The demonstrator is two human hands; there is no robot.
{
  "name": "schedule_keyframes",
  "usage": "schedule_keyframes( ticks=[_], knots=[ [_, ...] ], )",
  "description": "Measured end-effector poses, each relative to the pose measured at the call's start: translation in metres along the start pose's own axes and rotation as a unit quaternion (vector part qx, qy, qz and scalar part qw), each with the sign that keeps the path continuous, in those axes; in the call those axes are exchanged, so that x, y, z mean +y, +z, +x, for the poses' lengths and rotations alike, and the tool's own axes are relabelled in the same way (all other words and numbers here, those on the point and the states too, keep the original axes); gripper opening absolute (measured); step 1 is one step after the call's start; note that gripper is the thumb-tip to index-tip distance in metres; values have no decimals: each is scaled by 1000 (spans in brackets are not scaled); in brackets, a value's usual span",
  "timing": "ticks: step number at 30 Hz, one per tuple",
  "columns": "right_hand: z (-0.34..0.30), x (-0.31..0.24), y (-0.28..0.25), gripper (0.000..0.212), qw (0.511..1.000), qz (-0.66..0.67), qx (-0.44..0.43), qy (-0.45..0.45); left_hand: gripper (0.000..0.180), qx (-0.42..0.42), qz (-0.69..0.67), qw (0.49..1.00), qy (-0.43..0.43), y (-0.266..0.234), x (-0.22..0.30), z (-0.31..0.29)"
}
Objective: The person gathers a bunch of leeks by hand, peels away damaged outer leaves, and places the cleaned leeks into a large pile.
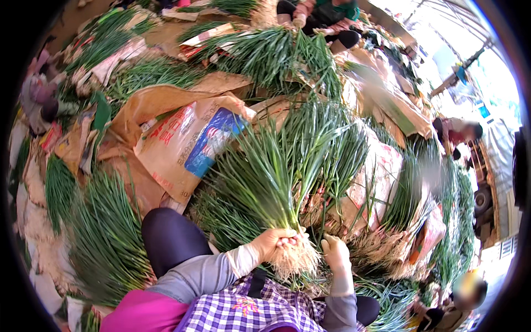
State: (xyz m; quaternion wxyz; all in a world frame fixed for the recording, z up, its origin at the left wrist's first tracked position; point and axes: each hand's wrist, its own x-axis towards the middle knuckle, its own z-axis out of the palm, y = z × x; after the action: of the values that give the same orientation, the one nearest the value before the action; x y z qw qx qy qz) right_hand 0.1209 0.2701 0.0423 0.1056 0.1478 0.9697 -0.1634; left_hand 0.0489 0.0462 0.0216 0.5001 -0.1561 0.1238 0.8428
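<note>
Beyond knee [174, 238]: paper sack [166, 144], inside hidden | left hand [276, 241] grips scallions [279, 191] | right hand [336, 254]: grip unclear

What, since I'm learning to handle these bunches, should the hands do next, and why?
Probably bring the right hand in to help steady the bunch of green onions near its roots: the left hand alone grips it, the long leaves fan out beyond, and the right hand is close beside the roots. Whether the right hand holds anything is unclear.
</note>
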Motion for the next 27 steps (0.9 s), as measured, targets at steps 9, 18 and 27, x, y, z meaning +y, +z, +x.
schedule_keyframes(
  ticks=[9,18,27],
  knots=[
    [-100,-144,-20,44,901,-19,316,-297,50,-170,528,766,323,21,-31,-36],
    [-138,-226,-52,55,809,254,181,-498,20,-100,171,930,309,84,29,-219],
    [-101,-183,-21,45,875,314,134,-344,49,159,305,792,504,-28,79,-415]
  ],
)
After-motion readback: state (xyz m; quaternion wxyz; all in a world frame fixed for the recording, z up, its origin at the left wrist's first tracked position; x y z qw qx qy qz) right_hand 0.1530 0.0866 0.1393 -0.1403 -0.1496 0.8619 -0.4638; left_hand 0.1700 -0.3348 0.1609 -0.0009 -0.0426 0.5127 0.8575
